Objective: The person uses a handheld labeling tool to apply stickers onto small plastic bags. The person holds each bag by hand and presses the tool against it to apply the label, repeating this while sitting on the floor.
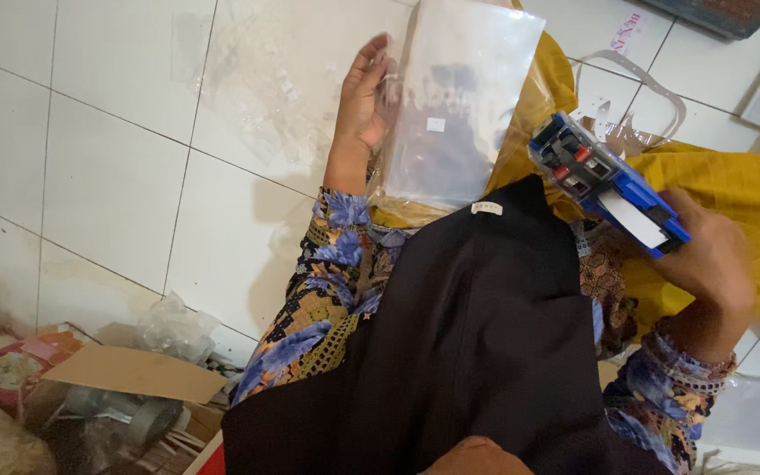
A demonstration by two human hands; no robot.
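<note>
White floor (107, 167) tiles fill the left and top of the view, and the person sits on them. One black cloth (477, 343) with a small pale label at its upper edge covers the lap, its long axis running from the bottom of the view up toward the hands. One yellow cloth (741, 202) spreads beneath and to the right, reaching up behind the bag. One clear plastic bag (459, 105) with something dark inside lies just above the black cloth; its long axis runs up and away from the person, tilted slightly right, and one small white sticker sits on its face. The left hand (364, 97) lies along the bag's left edge, fingers curled onto it and holding it in place. One open cardboard box (125, 387) sits on the floor at lower left, with crumpled clear plastic beside it. The right hand (714, 264) is wrapped around the grip of one blue label gun (609, 180), fingers closed on it; the gun's long axis slants from lower right to upper left, its nose pointing toward the bag and seemingly just short of its right edge.
</note>
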